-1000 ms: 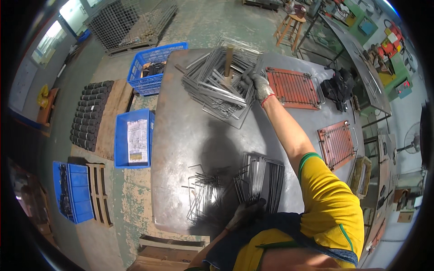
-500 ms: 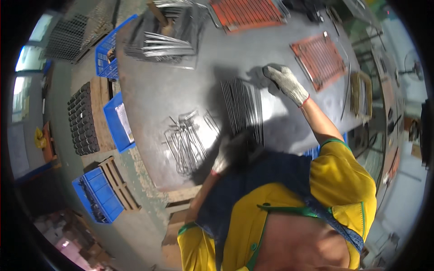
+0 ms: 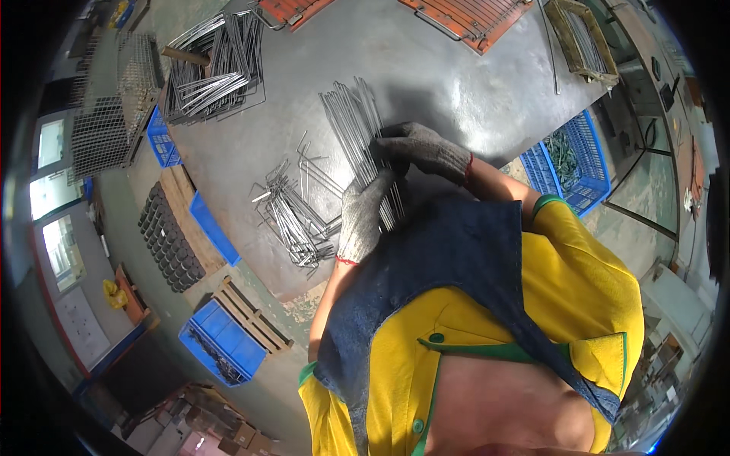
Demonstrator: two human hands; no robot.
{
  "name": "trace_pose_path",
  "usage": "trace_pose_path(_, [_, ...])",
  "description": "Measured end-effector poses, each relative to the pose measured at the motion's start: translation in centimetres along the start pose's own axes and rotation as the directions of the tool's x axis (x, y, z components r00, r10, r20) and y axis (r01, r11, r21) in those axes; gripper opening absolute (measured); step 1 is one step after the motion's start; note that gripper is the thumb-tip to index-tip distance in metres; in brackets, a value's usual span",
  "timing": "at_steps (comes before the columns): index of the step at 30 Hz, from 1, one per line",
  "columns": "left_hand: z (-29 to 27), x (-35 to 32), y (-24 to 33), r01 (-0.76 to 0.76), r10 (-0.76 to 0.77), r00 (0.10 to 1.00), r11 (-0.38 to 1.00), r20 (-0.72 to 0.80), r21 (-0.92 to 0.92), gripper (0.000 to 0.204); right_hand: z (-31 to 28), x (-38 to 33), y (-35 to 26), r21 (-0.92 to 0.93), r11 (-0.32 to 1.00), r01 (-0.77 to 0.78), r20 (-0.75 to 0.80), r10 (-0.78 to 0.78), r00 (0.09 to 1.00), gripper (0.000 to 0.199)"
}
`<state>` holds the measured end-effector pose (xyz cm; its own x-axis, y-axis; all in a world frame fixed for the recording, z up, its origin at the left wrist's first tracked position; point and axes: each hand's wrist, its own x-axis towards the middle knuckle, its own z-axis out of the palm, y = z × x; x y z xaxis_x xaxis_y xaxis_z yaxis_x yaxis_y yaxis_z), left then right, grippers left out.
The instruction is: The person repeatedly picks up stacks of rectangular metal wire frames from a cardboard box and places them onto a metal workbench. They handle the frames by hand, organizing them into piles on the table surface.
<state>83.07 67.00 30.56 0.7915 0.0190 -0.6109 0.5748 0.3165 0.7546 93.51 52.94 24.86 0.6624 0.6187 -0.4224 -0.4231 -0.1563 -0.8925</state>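
Note:
A bundle of straight thin metal rods (image 3: 346, 125) lies on the grey metal table (image 3: 281, 99) in front of me, its near end close to my apron. Wearing a grey-white work glove, my left hand (image 3: 363, 213) is closed around the near part of the bundle from the left. My right hand (image 3: 422, 148), in a darker-looking glove, reaches in from the right with its fingers curled against the rods' side. Left of the bundle is a loose pile of bent metal rods (image 3: 296, 220). A few more bent rods (image 3: 315, 171) lie between pile and bundle.
A stack of bent wire frames (image 3: 217, 72) with a wooden stick sits at the far left of the table. Orange slatted jigs (image 3: 471, 19) lie at the far edge. Blue crates (image 3: 589, 163) stand beyond the table's right side, a wooden box of rods (image 3: 582, 38) at its far-right corner.
My right hand has come from the right, near an orange jig, to the rod bundle. My left hand remains at the bundle's near part. The view has shifted and turned.

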Motion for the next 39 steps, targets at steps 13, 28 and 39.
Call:
trace_pose_path(13, [0.3,-1.7,-1.7,-0.085,0.084,0.996,0.995,-0.012,-0.053,0.022,-1.5,-0.1,0.2,0.111,0.994,0.017,0.034,-0.021,0.999,0.034])
trace_pose_path(28, [-2.2,-0.9,-2.5,-0.168,0.192,0.978,0.957,-0.081,0.236,0.023,2.0,1.0,0.7,-0.007,0.993,0.114,0.142,-0.112,0.983,0.023])
trace_pose_path(39, [-2.3,-0.5,-3.5,-0.140,0.133,0.978,0.990,-0.160,-0.034,0.025,1.1,-0.3,-2.2,-0.082,0.991,-0.103,0.131,0.113,0.985,0.029])
